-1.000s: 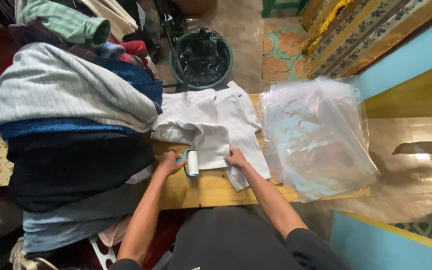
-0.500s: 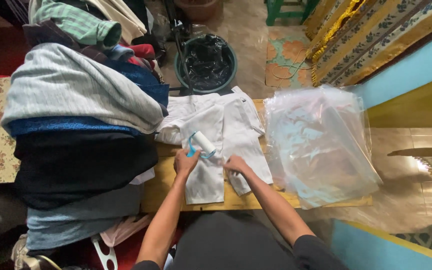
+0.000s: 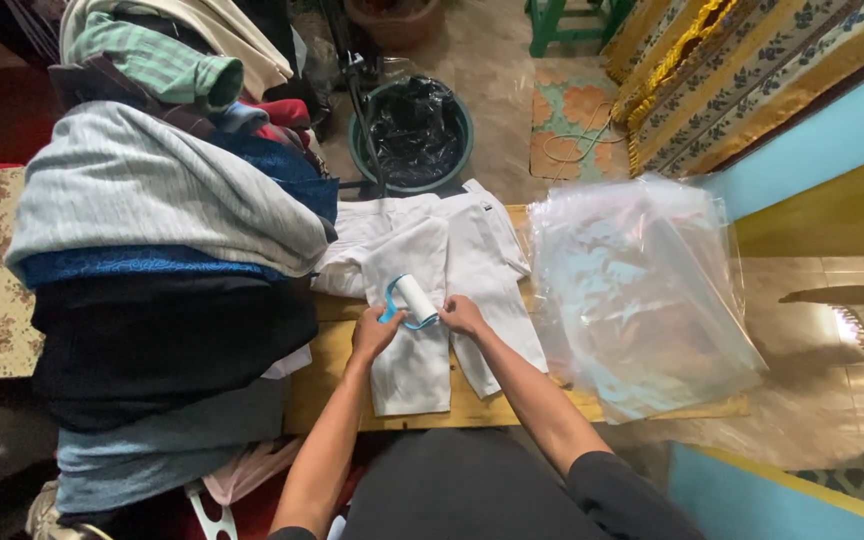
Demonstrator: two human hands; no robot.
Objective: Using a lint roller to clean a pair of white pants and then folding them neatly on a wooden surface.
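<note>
While white garment (image 3: 422,300) is lying flat on bench (image 3: 324,375), left hand (image 3: 375,333) is gripping lint roller (image 3: 411,300) by blue handle, roller head resting on cloth just ahead. Right hand (image 3: 463,316) is pressing fabric beside it, probably pinning it taut; fingers look bent, grip unclear. Clear bags (image 3: 642,290) are lying off to right hand's outer side.
</note>
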